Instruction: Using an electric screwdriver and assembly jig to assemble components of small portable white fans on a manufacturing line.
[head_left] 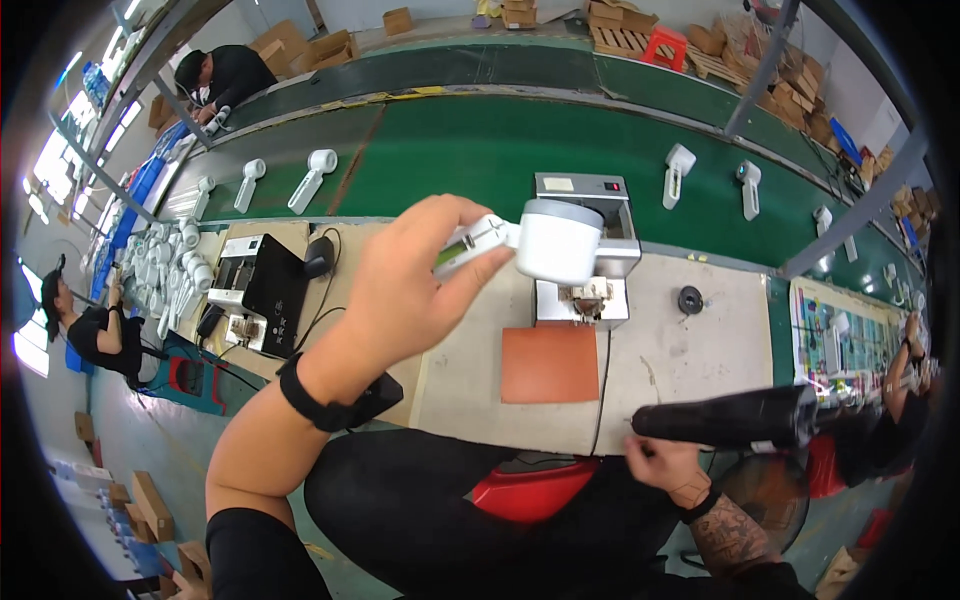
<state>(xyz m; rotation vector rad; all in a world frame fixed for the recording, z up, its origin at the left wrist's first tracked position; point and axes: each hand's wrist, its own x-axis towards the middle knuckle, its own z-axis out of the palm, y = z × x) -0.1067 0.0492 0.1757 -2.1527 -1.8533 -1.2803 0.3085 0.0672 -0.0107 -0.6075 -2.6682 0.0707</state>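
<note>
My left hand (410,285) is raised over the bench, thumb and fingers closed on the slotted handle of a white plastic handheld device. Its round, cup-shaped head (557,245) with a grey rim points right, and something green shows inside the handle. Low on the right, my right hand (665,467) has its fingers curled together. Whatever may be between them is too small to make out. Just above it is a black electric screwdriver (725,417), its thin tip close to my fingers. Whether the hand touches it is unclear.
A metal-fronted machine (585,295) stands behind an orange-brown mat (549,365); a small black ring (690,299) lies to its right. At left are a black machine (262,290) and piled white parts (165,265). Similar devices (314,180) lie on the green conveyor (480,150). Other people work nearby.
</note>
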